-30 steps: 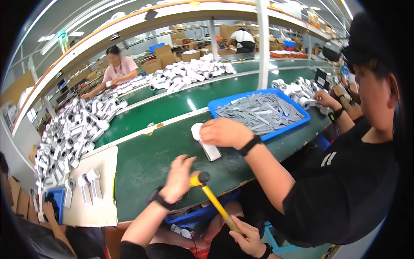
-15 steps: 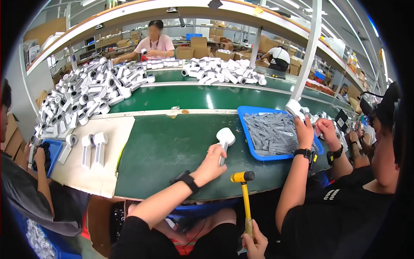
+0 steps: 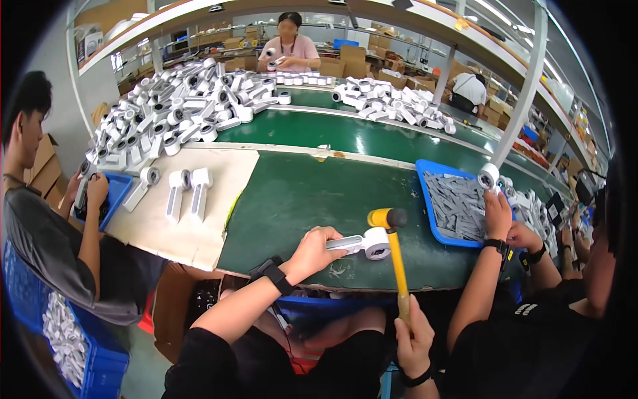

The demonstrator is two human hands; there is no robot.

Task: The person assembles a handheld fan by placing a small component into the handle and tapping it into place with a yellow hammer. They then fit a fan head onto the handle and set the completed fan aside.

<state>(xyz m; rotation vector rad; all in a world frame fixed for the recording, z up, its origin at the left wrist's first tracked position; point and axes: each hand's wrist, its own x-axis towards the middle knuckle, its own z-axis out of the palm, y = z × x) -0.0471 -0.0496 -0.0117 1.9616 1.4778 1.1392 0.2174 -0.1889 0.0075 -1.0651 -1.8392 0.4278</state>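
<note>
My left hand point(image 3: 310, 255) is closed on the handle of a white handheld device point(image 3: 377, 241) with a round head. The device lies sideways low over the green worktop's near edge, its head to the right and the dark round opening facing me. A grey strip runs along its handle. My right hand point(image 3: 415, 338) grips the lower handle of a yellow mallet point(image 3: 399, 269). The mallet stands upright, its yellow and black head just above and beyond the device's head in this view; whether they touch I cannot tell.
Three similar white devices point(image 3: 199, 194) lie on a cardboard sheet point(image 3: 232, 179) at left. A blue tray point(image 3: 438, 234) of grey strips stands at right, beside a co-worker's hands point(image 3: 497, 216). Heaped white devices point(image 3: 179, 106) lie at the back left. Another person sits at left.
My left hand has turned the device from upright to sideways, bringing its round opening into sight. The mallet has risen toward the device's head. The whole view has shifted left.
</note>
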